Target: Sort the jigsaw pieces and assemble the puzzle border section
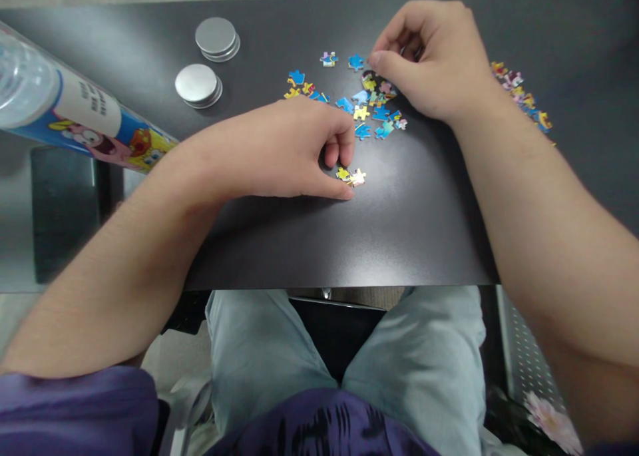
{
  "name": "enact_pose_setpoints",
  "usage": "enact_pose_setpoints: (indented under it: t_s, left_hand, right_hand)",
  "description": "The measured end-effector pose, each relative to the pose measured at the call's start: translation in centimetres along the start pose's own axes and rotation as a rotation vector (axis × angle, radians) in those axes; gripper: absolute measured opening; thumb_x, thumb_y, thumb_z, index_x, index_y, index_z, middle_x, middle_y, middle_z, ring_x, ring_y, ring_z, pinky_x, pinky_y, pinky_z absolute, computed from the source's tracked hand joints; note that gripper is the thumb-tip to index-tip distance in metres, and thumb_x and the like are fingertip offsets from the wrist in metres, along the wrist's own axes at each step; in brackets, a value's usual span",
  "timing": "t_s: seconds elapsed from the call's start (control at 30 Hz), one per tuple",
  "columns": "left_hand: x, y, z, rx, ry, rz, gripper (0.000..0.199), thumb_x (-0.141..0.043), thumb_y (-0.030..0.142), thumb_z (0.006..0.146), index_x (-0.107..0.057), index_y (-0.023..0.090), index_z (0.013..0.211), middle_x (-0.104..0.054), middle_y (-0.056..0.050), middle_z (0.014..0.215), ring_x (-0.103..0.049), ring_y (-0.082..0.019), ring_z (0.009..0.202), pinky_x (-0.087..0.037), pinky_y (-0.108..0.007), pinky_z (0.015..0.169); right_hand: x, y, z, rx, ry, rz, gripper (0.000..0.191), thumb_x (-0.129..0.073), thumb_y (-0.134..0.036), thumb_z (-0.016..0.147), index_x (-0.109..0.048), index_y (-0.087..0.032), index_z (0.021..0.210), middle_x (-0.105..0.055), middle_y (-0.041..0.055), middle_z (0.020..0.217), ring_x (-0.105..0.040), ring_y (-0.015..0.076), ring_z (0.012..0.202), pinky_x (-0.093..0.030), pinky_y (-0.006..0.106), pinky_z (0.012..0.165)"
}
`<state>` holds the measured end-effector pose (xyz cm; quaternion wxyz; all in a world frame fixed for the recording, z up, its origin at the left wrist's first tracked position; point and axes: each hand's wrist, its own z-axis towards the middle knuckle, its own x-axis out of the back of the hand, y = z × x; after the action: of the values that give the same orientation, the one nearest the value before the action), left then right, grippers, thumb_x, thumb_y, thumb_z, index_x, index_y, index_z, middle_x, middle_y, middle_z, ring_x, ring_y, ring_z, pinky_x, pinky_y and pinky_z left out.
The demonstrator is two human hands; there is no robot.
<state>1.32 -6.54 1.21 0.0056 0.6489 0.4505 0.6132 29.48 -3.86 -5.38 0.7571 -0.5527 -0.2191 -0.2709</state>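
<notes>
Purple shirt (pixel 327 426): nearest, at 6 o'clock.
Left hand (pixel 294 150): thumb and fingers spread apart.
2 puzzle pieces (pixel 357 178): near its thumb, at the hand's 4 o'clock; long axis about 9-to-3. Sliding them flat should spare the knobs.
Mixed cluster (pixel 375 99): left hand's 2 o'clock, pointing every way.
Right hand (pixel 432 60): thumb and forefinger nearly meeting; cannot tell whether they pinch anything.

Small flat puzzle pieces (pixel 361 112), mostly blue and yellow, lie loose in a group before me. Closer to me there is a little yellow-and-cream bunch (pixel 357 177). One blue piece (pixel 356 62) lies farther away. To my right stretches a crowded, many-coloured strip of pieces (pixel 528 101).
</notes>
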Motion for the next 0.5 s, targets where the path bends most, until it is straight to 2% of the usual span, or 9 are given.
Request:
enact_pose_setpoints:
  t_s: [0.13,0.33,0.5]
  left_hand:
    - [0.4,-0.9,0.0,-0.065,-0.014,-0.068,0.021,-0.098,0.052,0.091,-0.086,0.036,0.095,-0.078,-0.004,0.081,-0.072,-0.032,0.087,-0.049,-0.047,0.081]
    - [0.8,-1.9,0.1,-0.065,-0.030,-0.185,0.022,-0.107,0.048,0.088,-0.094,0.032,0.095,-0.075,-0.003,0.072,-0.075,-0.032,0.090,-0.056,-0.047,0.093]
    - [0.7,-1.7,0.1,-0.095,-0.034,-0.114,0.022,-0.097,0.054,0.095,-0.098,0.033,0.101,-0.074,-0.004,0.070,-0.074,-0.032,0.087,-0.053,-0.044,0.083]
  right_hand:
    - [0.1,0.1,0.0,-0.001,0.000,0.013,0.031,-0.090,-0.008,0.083,-0.077,-0.036,0.082,-0.084,-0.0021,0.089,-0.066,0.0235,0.078,-0.051,0.045,0.084]
    - [0.0,-0.1,-0.1,-0.008,-0.010,-0.011,0.035,-0.087,-0.001,0.084,-0.077,-0.035,0.084,-0.084,-0.0032,0.089,-0.066,0.0214,0.075,-0.053,0.043,0.081]
    - [-0.1,-0.1,-0.1,0.000,0.006,-0.015,0.035,-0.088,-0.003,0.086,-0.077,-0.035,0.083,-0.086,-0.0026,0.090,-0.072,0.0227,0.078,-0.056,0.044,0.084]
